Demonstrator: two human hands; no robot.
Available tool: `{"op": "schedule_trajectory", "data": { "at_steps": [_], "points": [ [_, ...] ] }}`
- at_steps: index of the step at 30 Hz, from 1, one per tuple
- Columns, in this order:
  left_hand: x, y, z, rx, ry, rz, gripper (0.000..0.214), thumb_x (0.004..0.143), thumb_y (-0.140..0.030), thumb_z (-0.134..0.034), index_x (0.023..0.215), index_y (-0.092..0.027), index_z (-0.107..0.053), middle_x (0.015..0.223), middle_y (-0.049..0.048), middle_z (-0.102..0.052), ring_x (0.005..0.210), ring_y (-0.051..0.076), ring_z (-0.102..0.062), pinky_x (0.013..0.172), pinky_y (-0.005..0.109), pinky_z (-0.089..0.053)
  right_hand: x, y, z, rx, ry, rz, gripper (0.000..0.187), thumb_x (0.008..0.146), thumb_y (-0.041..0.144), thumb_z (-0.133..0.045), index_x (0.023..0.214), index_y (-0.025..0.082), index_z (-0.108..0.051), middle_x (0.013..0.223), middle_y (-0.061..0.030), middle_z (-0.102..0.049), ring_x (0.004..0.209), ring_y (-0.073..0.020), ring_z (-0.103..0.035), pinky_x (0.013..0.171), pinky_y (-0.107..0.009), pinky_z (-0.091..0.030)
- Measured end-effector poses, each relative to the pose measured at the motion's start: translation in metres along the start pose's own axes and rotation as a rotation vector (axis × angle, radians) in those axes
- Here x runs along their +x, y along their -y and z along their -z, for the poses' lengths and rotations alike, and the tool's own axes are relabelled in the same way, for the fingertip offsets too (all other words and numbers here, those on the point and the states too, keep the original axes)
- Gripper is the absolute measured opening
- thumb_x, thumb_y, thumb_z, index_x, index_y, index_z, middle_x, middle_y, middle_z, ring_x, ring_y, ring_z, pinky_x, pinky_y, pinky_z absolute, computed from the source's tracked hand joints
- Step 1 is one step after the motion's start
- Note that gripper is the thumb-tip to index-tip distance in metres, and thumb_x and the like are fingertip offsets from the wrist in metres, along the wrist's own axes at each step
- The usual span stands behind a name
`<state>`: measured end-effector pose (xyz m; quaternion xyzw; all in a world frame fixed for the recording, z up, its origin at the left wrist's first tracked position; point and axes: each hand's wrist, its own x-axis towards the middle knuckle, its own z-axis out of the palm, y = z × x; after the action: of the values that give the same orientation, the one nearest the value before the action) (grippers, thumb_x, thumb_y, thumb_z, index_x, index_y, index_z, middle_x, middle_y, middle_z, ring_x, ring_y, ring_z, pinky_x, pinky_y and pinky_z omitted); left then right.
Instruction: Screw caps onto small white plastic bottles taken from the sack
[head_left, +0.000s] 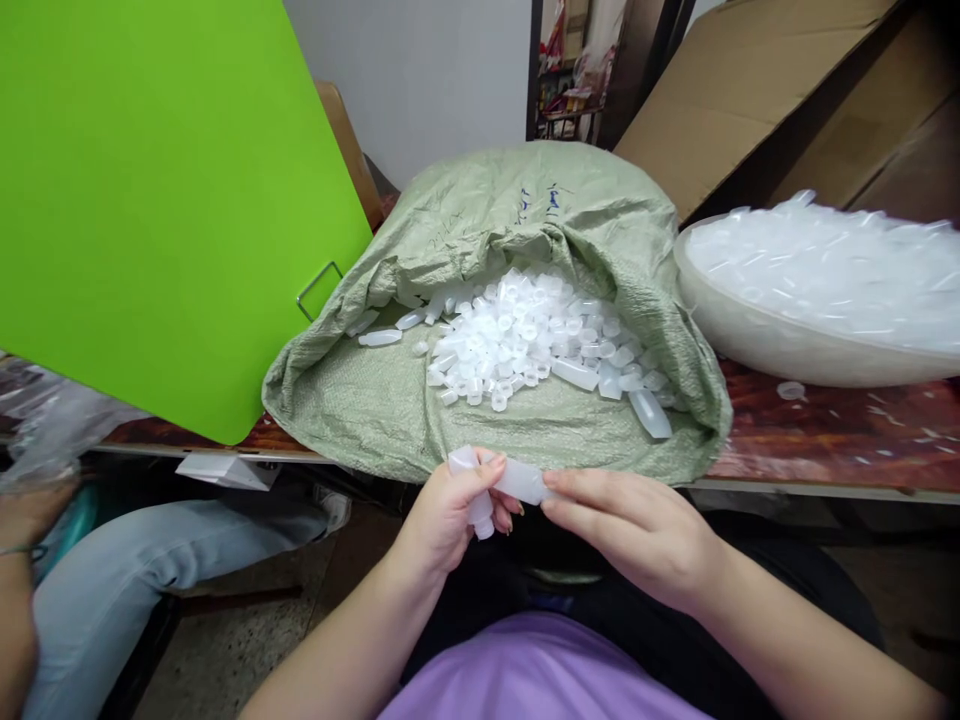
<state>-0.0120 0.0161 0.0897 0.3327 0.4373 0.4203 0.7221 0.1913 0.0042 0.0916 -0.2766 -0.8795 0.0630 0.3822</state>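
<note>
In front of the sack's mouth, my left hand [444, 508] is closed around a small translucent white plastic bottle [481, 512], its neck pointing down. A second small bottle [523, 481] lies sideways between my hands; my left thumb touches one end of it. The fingertips of my right hand [645, 525] pinch its other end. Just beyond my hands, an open pale green woven sack [375, 420] holds a heap of white plastic caps [517, 335]. Several more small bottles, such as one bottle [650, 413] near the sack's right edge, lie among the caps.
A large white bowl [810, 345] heaped with translucent pieces stands right of the sack on a reddish table [795, 430]. A bright green panel [165, 200] leans at left. Cardboard [750, 80] stands behind. Another person's jeans-clad leg [142, 570] is at lower left.
</note>
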Motion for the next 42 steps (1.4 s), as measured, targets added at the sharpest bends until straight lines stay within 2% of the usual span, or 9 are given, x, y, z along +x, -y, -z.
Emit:
{"op": "schedule_trajectory", "data": {
  "at_steps": [4, 8, 14, 18, 22, 28, 32, 35, 42],
  "points": [
    [-0.006, 0.001, -0.005, 0.083, -0.064, -0.152, 0.026, 0.074, -0.038, -0.066, 0.074, -0.014, -0.056, 0.059, 0.0027, -0.064, 0.046, 0.011, -0.055, 0.045, 0.020, -0.040, 0.011, 0.005, -0.007, 0.267, -0.060, -0.529, 0.023, 0.082, 0.041, -0.059, 0.085, 0.019, -0.065, 0.064, 0.0006, -0.067, 0.054, -0.0115, -0.061, 0.050, -0.020, -0.050],
    [-0.016, 0.003, -0.008, 0.300, -0.175, -0.299, 0.026, 0.074, -0.037, -0.068, 0.086, -0.015, -0.061, 0.061, 0.0011, -0.064, 0.056, 0.013, -0.058, 0.050, 0.020, -0.040, 0.010, 0.004, -0.019, 0.462, 0.080, -0.843, 0.053, 0.093, 0.048, -0.033, 0.056, 0.018, -0.056, 0.043, 0.0011, -0.054, 0.042, -0.0108, -0.053, 0.042, -0.021, -0.042],
    [-0.018, 0.001, -0.008, 0.371, -0.243, -0.384, 0.026, 0.077, -0.040, -0.065, 0.085, -0.016, -0.060, 0.059, -0.0004, -0.061, 0.054, 0.012, -0.055, 0.051, 0.020, -0.039, -0.004, -0.002, -0.024, 0.256, -0.131, -0.593, 0.035, 0.084, 0.043, -0.055, 0.110, 0.020, -0.054, 0.098, -0.0076, -0.066, 0.078, -0.0167, -0.063, 0.070, -0.030, -0.052],
    [-0.014, 0.002, -0.007, 0.346, -0.187, -0.335, 0.026, 0.078, -0.041, -0.063, 0.084, -0.016, -0.057, 0.059, 0.0001, -0.062, 0.052, 0.011, -0.054, 0.048, 0.019, -0.037, -0.003, 0.001, -0.021, 0.378, 0.046, -0.666, 0.033, 0.095, 0.036, -0.033, 0.078, 0.020, -0.057, 0.058, 0.0007, -0.059, 0.051, -0.0118, -0.057, 0.049, -0.023, -0.048],
    [-0.013, 0.002, -0.006, 0.314, -0.146, -0.315, 0.026, 0.079, -0.042, -0.061, 0.080, -0.016, -0.055, 0.064, 0.0023, -0.065, 0.054, 0.012, -0.057, 0.049, 0.020, -0.039, 0.000, 0.001, -0.021, 0.190, -0.092, -0.480, 0.028, 0.086, 0.037, -0.053, 0.107, 0.019, -0.054, 0.096, -0.0081, -0.065, 0.083, -0.0190, -0.063, 0.073, -0.032, -0.052],
    [-0.016, 0.001, -0.005, 0.327, -0.174, -0.309, 0.026, 0.076, -0.040, -0.065, 0.079, -0.016, -0.056, 0.063, 0.0015, -0.066, 0.055, 0.012, -0.057, 0.052, 0.020, -0.041, 0.004, 0.004, -0.022, 0.333, 0.109, -0.608, 0.032, 0.095, 0.036, -0.032, 0.079, 0.020, -0.055, 0.063, 0.0004, -0.057, 0.055, -0.0122, -0.056, 0.051, -0.023, -0.047],
    [-0.015, 0.004, 0.000, 0.257, -0.127, -0.283, 0.026, 0.078, -0.041, -0.063, 0.078, -0.016, -0.056, 0.060, 0.0010, -0.064, 0.053, 0.012, -0.057, 0.050, 0.020, -0.041, 0.004, 0.002, -0.020, -0.055, -0.060, -0.289, 0.027, 0.084, 0.035, -0.053, 0.104, 0.017, -0.053, 0.095, -0.0101, -0.062, 0.082, -0.0200, -0.059, 0.071, -0.033, -0.048],
    [-0.016, 0.006, 0.002, 0.201, -0.049, -0.221, 0.025, 0.076, -0.039, -0.065, 0.077, -0.016, -0.056, 0.057, 0.0001, -0.062, 0.050, 0.012, -0.056, 0.048, 0.020, -0.041, 0.005, 0.000, -0.022, -0.173, -0.073, -0.043, 0.010, 0.080, 0.030, -0.055, 0.081, 0.019, -0.055, 0.070, -0.0048, -0.059, 0.064, -0.0175, -0.052, 0.058, -0.031, -0.042],
    [-0.023, 0.012, 0.002, 0.195, -0.073, -0.232, 0.027, 0.073, -0.040, -0.068, 0.078, -0.015, -0.057, 0.055, 0.0006, -0.061, 0.049, 0.012, -0.054, 0.043, 0.019, -0.034, 0.005, 0.011, -0.045, 0.507, -0.055, -0.259, 0.028, 0.084, 0.029, -0.044, 0.059, 0.022, -0.032, 0.051, 0.0052, -0.035, 0.044, -0.0089, -0.035, 0.044, -0.023, -0.028]
  ]
}}
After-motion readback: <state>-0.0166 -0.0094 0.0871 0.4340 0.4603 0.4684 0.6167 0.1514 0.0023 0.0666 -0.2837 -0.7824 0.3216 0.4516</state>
